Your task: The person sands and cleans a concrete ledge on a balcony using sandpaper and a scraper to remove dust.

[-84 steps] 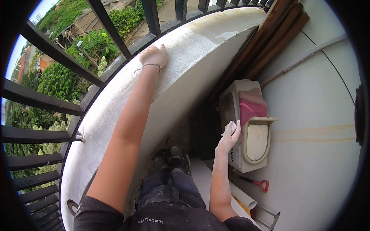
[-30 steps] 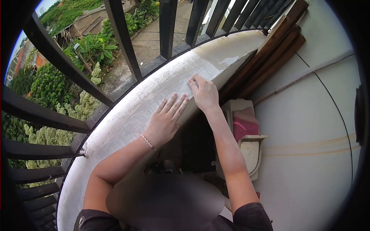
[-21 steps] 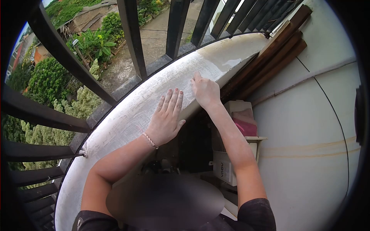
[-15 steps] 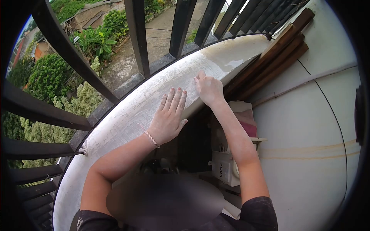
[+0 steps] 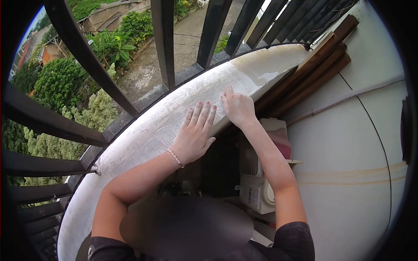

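Note:
A curved white ledge with a worn, powdery surface runs along the foot of a dark railing. My left hand lies flat on its inner part, fingers stretched out and apart, holding nothing. A braided bracelet circles that wrist. Farther along the ledge, my right hand is closed with its knuckles up, against or just over the surface near the inner edge. Whatever its fingers may hold is hidden. Whitish dust coats both hands. Just beyond the right hand is a brighter white patch.
Dark railing bars rise along the outer side, with plants and a paved path below. Brown wooden planks lean at the right against a pale wall. Beneath the ledge stands a white appliance.
The camera view has shifted slightly. My right hand has come a little nearer to me along the ledge, still closed. My left hand stays flat in about the same place.

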Demonstrator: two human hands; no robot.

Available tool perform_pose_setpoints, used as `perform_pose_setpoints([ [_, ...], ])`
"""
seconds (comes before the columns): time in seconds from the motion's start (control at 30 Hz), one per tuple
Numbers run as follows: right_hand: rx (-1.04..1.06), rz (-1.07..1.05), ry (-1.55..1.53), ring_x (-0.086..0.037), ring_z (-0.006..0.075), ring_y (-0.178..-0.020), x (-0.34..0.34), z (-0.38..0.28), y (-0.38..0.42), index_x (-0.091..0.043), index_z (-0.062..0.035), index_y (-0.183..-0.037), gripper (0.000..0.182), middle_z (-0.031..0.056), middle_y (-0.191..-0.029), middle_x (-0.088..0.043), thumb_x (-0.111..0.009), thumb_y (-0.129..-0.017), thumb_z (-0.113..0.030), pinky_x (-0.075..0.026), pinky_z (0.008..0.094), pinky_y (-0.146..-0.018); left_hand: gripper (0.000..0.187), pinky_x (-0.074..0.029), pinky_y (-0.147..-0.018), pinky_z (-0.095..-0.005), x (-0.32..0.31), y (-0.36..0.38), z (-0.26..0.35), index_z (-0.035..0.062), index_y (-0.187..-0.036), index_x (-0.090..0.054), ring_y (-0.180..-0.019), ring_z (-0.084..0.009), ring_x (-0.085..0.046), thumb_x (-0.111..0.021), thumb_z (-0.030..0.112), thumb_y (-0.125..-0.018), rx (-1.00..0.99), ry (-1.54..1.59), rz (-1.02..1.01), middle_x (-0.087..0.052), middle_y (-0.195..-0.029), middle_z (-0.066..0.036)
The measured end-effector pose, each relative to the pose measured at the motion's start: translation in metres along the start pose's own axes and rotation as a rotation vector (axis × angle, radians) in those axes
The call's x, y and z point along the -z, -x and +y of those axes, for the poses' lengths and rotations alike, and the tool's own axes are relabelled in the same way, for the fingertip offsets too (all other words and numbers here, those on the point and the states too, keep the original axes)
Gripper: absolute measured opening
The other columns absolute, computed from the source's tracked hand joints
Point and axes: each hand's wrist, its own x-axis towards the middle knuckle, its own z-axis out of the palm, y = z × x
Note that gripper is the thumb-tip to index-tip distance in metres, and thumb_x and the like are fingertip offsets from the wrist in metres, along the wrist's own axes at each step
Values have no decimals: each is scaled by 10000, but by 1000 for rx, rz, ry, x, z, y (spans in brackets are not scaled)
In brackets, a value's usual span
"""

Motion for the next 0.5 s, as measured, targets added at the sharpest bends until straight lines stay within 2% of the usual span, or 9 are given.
perform_pose_setpoints([
  [0.03,68,-45,25,-719,388,-689,1,-10,5,-554,-53,-1021,224,199,-701,-698,-565,-1021,-276,-561,489,-610,915,-168,-1258,-530,1,-2,-1,-54,-1604,-132,-1549,-438,-168,-603,390,-957,1,-1,9,-195,-1656,-272],
  [0.17,-83,11,-33,-720,397,-712,-3,18,-8,-547,-60,-1024,226,199,-720,-704,-563,-1022,-286,-560,508,-638,900,-177,-1255,-533,0,4,1,-39,-1606,-145,-1540,-447,-185,-610,392,-968,-10,-4,-4,-210,-1648,-278],
  [0.3,71,-77,-7,-719,394,-713,3,-12,4,-554,-57,-1029,218,197,-725,-704,-547,-1030,-275,-563,501,-638,918,-158,-1262,-528,1,0,0,-77,-1596,-123,-1555,-435,-150,-585,400,-961,-8,-26,-12,-184,-1656,-283],
  [0.4,-65,10,-31,-718,393,-706,0,9,-11,-544,-62,-1026,210,200,-716,-699,-554,-1025,-272,-559,502,-638,925,-154,-1264,-524,-1,1,-1,-101,-1585,-123,-1557,-435,-145,-580,406,-961,-7,-25,-8,-182,-1656,-285],
  [0.5,93,-47,18,-718,382,-682,-2,-6,-2,-545,-60,-1032,209,191,-689,-694,-558,-1021,-268,-559,499,-625,932,-149,-1266,-521,1,0,-1,-121,-1576,-122,-1557,-435,-144,-579,409,-960,-8,-31,-27,-184,-1652,-291],
])
